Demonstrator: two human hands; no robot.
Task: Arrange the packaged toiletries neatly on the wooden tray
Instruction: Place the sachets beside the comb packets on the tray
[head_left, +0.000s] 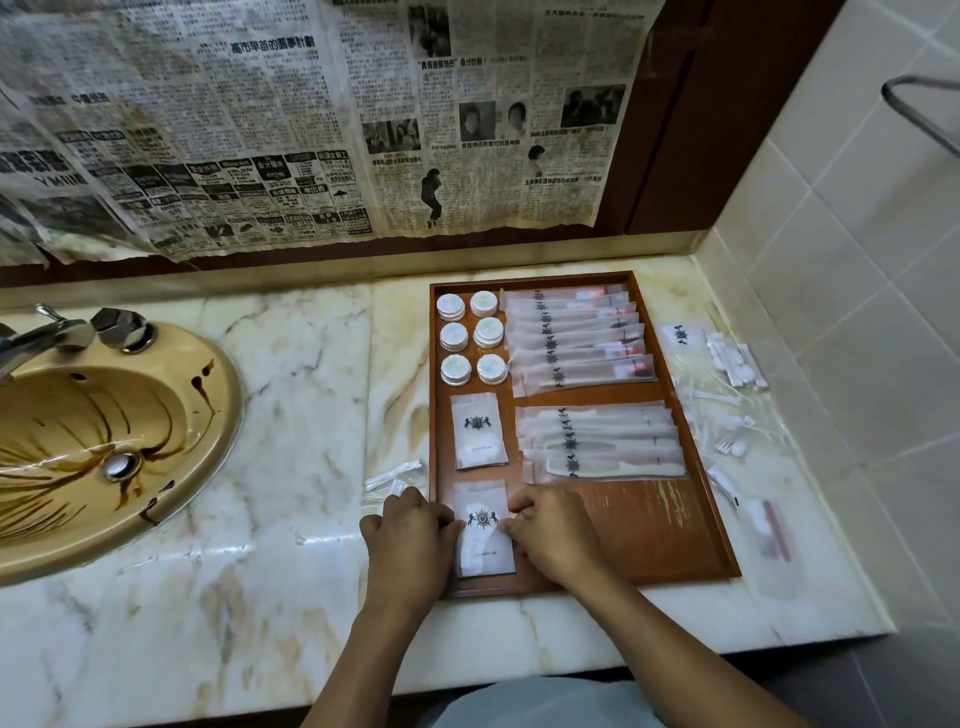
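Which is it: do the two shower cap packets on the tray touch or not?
Apart. Head view: bare wood of the tray shows between the far packet and the near packet.

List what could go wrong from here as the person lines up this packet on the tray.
1. The packet held between the left hand and right hand may settle crooked, out of line with the matching packet above it.
2. Sliding it up and right could nudge the overlapped comb packets out of their stack.
3. The left hand lies by loose wrappers on the counter and might sweep them toward the sink.
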